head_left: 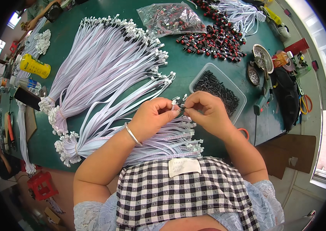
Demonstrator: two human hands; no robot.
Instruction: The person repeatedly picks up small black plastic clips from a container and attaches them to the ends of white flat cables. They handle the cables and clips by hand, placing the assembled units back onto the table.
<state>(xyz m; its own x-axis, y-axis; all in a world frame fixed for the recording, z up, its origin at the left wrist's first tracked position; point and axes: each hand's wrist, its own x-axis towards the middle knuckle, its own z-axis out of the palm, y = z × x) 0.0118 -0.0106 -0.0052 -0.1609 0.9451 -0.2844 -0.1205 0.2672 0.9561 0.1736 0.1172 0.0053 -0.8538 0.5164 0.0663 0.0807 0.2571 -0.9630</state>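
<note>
My left hand (154,117), with a bangle at the wrist, pinches the end of a white flat cable (174,104) by its small white connector. Facing it, the thumb and forefinger of my right hand (208,114) are pressed together at the cable's thin dark wires. Something small and black shows between the two hands; its exact shape is too small to tell. Beneath my hands lies a tied bundle of white flat cables (159,140), connectors toward the right. Just behind my right hand, a clear plastic tub (244,101) holds many short black tubes (214,87).
A large fanned cable bundle (97,65) covers the green table's left middle. Beyond are a clear bag (170,19) of red-and-black parts and a loose pile of them (217,42). A green tool (263,98) stands at right; a yellow bottle (35,66) and phone (27,98) lie left.
</note>
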